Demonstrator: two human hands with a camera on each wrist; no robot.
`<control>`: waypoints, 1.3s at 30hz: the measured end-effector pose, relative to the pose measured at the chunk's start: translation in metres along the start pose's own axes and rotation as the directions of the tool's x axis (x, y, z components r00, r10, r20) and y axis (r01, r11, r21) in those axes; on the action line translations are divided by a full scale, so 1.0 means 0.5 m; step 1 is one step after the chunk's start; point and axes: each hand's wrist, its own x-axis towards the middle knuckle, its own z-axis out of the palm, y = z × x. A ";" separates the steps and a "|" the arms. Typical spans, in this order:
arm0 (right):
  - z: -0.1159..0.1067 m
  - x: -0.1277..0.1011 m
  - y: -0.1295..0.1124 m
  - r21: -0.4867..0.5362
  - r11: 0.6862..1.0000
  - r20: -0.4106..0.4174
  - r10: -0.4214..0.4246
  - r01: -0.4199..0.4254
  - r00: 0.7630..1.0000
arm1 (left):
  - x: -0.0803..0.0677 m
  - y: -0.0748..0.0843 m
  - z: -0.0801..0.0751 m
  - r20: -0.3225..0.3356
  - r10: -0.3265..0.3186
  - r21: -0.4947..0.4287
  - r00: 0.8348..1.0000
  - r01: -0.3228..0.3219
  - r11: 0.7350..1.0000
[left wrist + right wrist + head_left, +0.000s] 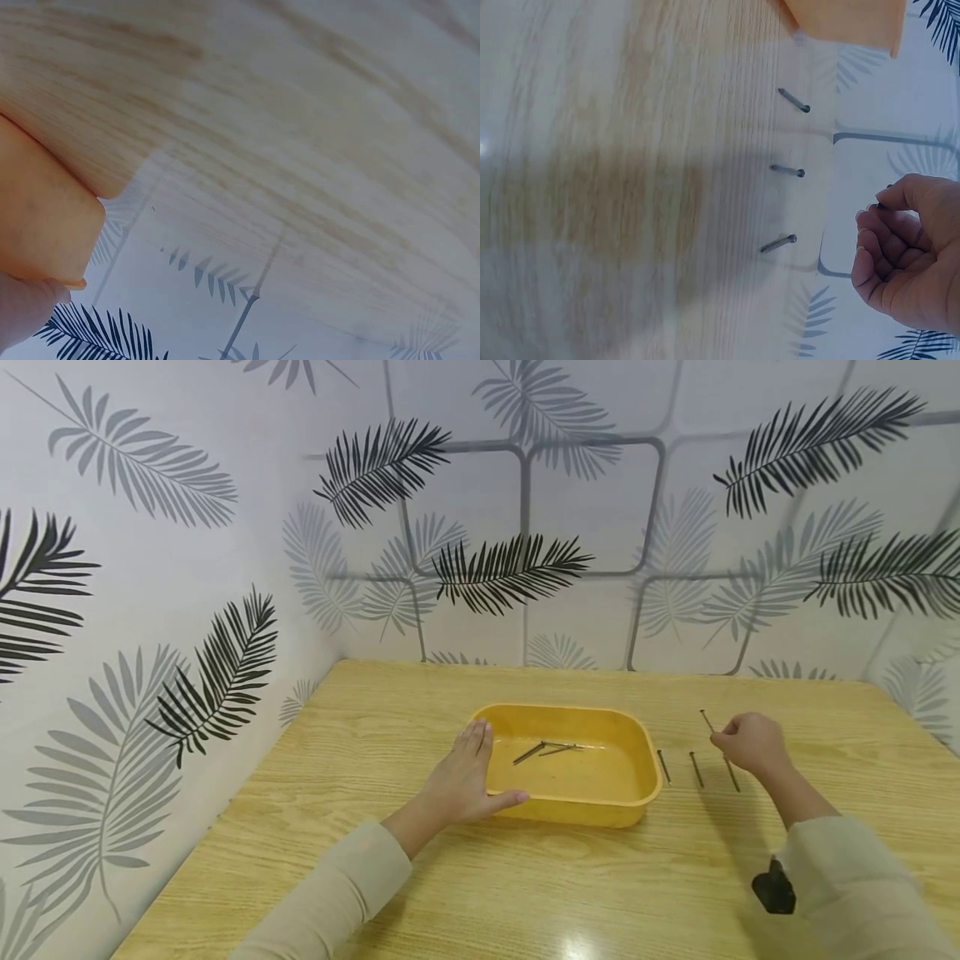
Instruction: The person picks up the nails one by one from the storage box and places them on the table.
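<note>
A yellow plastic tray (641, 752) stands mid-table with a few dark nails (543, 749) lying inside. My left hand (472, 768) rests flat against the tray's left rim, fingers straight, thumb along the front wall; the tray wall (41, 217) fills the left edge of the left wrist view. To the right of the tray, my right hand (718, 739) pinches one nail (707, 721) above the table. Three more nails lie side by side on the wood (663, 766) (696, 769) (731, 775). In the right wrist view they show as a row (793, 100) (787, 171) (778, 243), with the right hand (874, 217) curled beside them.
The wooden table (540, 893) is boxed in by leaf-patterned walls (187, 610) on the left, back and right. A black wrist-mounted device (772, 887) sits on my right sleeve. Bare wood lies in front of the tray.
</note>
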 end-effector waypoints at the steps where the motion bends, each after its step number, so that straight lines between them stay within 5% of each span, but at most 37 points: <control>1: -0.001 -0.002 0.004 -0.002 1.000 0.002 0.000 0.000 1.000 | 0.000 0.000 0.000 0.002 -0.002 0.002 1.000 0.002 1.000; 39: -0.015 -0.047 0.081 0.004 0.995 0.056 0.099 -0.099 0.994 | 0.000 0.000 0.006 -0.002 -0.001 0.002 1.000 0.001 1.000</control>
